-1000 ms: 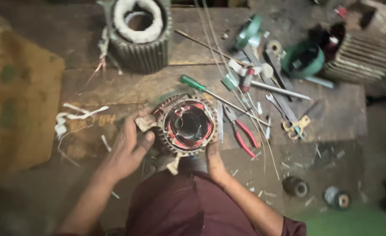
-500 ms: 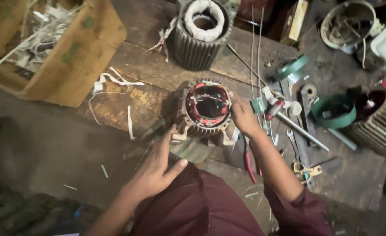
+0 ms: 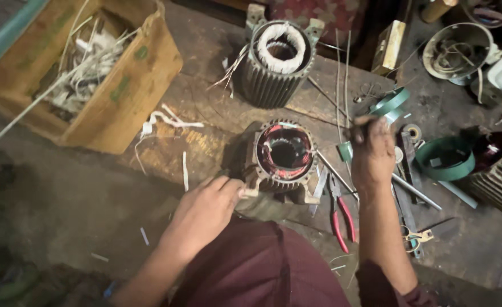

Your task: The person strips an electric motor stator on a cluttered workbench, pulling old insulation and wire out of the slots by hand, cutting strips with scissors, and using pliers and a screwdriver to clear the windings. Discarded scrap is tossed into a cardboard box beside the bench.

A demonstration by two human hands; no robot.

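The wooden workboard point(image 3: 217, 122) carried the work. At its left stood a cardboard box point(image 3: 120, 91) of white scrap strips. A finned stator with white windings point(image 3: 276, 57) stood at the far side, apart. The stator with copper windings point(image 3: 285, 154) stood bore-up in front of the person, probably for access to the slots. The left hand point(image 3: 205, 213) rested against its base, fingers curled, apparently steadying it. The right hand point(image 3: 371, 150) hovered closed over the tools; its contents could not be determined. Red-handled pliers point(image 3: 342, 213) lay just beside the stator.

My worn wooden board point(image 3: 217, 113) carries two ribbed motor stators point(image 3: 282, 156), red-handled pliers point(image 3: 342, 213), white insulation strips point(image 3: 165, 122) and small scissors point(image 3: 416, 237).
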